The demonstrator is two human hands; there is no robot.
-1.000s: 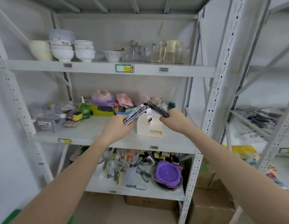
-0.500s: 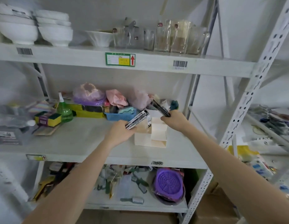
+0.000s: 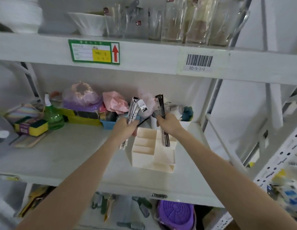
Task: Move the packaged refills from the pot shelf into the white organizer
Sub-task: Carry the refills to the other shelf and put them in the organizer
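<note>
1. Both hands are working over the white organizer (image 3: 152,148), which is standing on the middle shelf (image 3: 61,156).
2. The right hand (image 3: 169,124) is gripping a dark refill pack (image 3: 161,107) upright, its lower end dipping into the organizer's back compartment at 1 o'clock.
3. The left hand (image 3: 126,128), at 11 o'clock, is clutching a bundle of refills (image 3: 133,110).
4. Next, probably: letting the dark pack drop straight in.
</note>
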